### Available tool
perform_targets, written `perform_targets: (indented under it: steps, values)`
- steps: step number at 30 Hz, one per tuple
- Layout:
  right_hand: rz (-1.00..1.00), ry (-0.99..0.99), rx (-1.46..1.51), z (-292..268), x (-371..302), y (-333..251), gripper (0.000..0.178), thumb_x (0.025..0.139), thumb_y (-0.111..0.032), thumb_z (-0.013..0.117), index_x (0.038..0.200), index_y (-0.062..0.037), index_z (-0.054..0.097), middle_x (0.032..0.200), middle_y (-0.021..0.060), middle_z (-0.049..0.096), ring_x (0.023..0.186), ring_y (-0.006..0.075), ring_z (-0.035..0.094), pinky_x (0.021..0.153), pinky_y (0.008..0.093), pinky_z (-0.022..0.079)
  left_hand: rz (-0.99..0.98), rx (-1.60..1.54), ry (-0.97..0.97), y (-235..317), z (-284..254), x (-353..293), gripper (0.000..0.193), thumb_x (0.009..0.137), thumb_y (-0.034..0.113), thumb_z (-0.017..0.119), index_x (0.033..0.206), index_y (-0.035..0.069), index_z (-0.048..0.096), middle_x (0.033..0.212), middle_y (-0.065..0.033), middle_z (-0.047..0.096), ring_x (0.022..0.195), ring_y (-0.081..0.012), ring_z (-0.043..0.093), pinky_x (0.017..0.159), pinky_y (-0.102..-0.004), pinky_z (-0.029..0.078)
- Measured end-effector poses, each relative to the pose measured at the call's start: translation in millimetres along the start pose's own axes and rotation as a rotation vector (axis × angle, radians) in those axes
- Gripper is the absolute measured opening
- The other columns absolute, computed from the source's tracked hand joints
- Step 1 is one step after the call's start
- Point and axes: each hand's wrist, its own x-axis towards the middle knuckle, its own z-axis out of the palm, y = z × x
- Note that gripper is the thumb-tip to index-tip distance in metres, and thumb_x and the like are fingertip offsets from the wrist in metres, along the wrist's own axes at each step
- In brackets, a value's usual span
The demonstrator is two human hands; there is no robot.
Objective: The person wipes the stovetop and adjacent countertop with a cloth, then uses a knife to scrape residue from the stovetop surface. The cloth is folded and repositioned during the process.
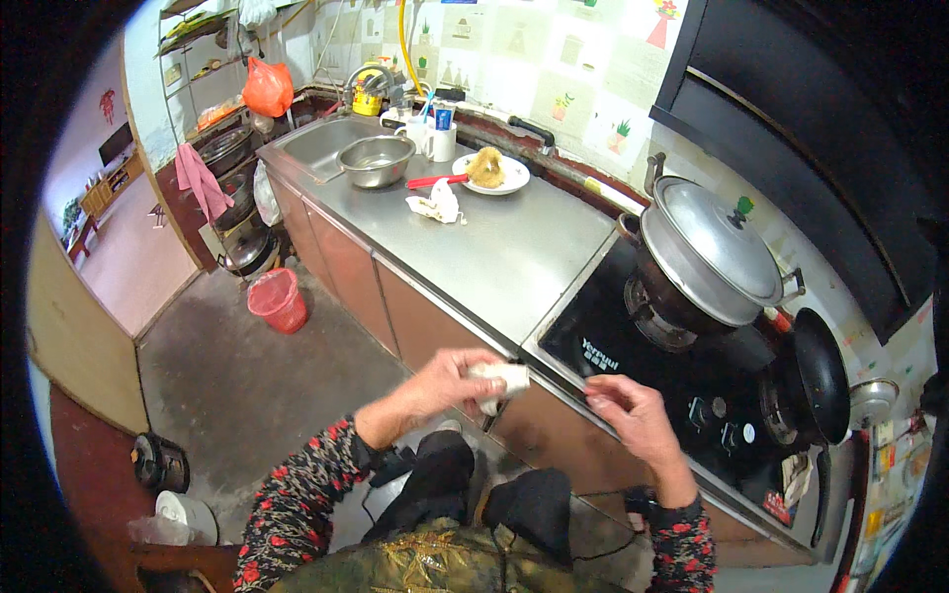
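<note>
My left hand (435, 387) is closed around a small white folded wad (500, 380), which looks like tissue or cloth. It is held in the air in front of the counter's front edge. My right hand (633, 413) is beside the front edge of the black gas stove (633, 316). Its fingers are partly bent and apart from the thumb, with nothing visible between them. Farther back on the steel counter (465, 267) lies a crumpled white wad (436, 204). Behind it, a white plate (514, 176) bears a yellowish-brown lump (485, 168) and a red-handled utensil (436, 182).
A large lidded pot (712, 247) stands on the far burner, a black wok (816, 381) on the near one. A steel bowl (377, 161) sits beside the sink (321, 143). On the floor stands a red bin (278, 300). The dark range hood (801, 148) overhangs the stove.
</note>
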Motion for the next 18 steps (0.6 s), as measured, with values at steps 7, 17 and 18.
perform_targets:
  steps: [7, 17, 18]
  values:
    - [0.119, 0.314, -0.263, -27, 5, 46, 0.018, 0.088, -0.010, 0.064, 0.103, -0.0005, 0.067, 0.069, 0.0007, 0.059, 0.065, 0.0054, 0.052, 0.062, 0.0223, 0.045, 0.366, 0.690, 0.229, 50, -42, 117, 0.031, 0.083, 0.023, 0.073, 0.104, 0.001, 0.069, 0.087, -0.0082, 0.064, 0.075, -0.0184, 0.064, 0.069, -0.0318, 0.050]
    - [-0.040, 0.539, -0.378, -19, 1, 83, 0.010, 0.084, -0.012, 0.073, 0.091, -0.0055, 0.068, 0.072, 0.0046, 0.062, 0.056, 0.0072, 0.054, 0.052, 0.0224, 0.045, 0.488, 1.199, 0.234, 19, -7, 247, 0.024, 0.079, 0.027, 0.072, 0.096, 0.010, 0.073, 0.091, -0.0111, 0.062, 0.090, -0.0326, 0.062, 0.076, -0.0426, 0.050]
    - [-0.072, 0.538, -0.405, -19, 1, 83, 0.010, 0.084, -0.012, 0.073, 0.090, -0.0057, 0.067, 0.072, 0.0049, 0.063, 0.056, 0.0084, 0.055, 0.052, 0.0229, 0.045, 0.461, 1.216, 0.180, 14, -5, 250, 0.023, 0.080, 0.026, 0.071, 0.096, 0.010, 0.072, 0.092, -0.0113, 0.062, 0.090, -0.0332, 0.062, 0.077, -0.0431, 0.049]
